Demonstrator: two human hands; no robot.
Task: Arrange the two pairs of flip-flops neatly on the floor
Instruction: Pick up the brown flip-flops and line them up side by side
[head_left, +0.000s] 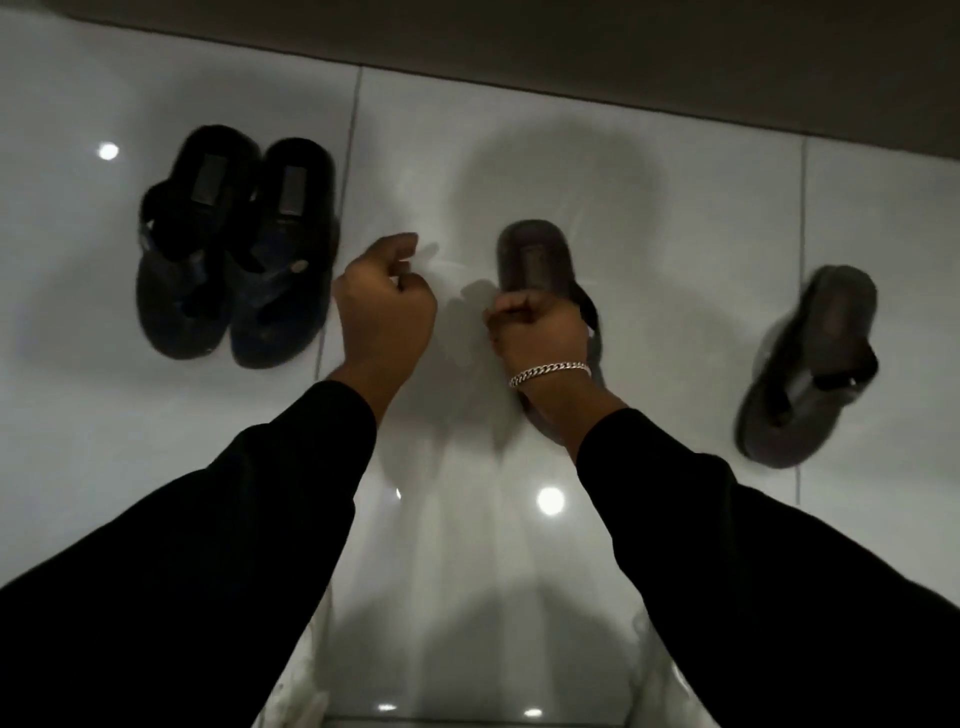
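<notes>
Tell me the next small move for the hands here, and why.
Probably set the grey flip-flop gripped by the right hand down straight, parallel to the black pair, and let go. The black pair already lies side by side, while the other grey flip-flop lies apart on the right, angled, and needs fetching next. The left hand holds nothing.

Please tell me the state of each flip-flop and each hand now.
left hand: fingers curled, holds nothing
right hand: grips middle grey flip-flop
middle grey flip-flop: gripped, apart from its mate
outer grey flip-flop: alone on floor, turned askew
black flip-flop pair: side by side on floor
</notes>
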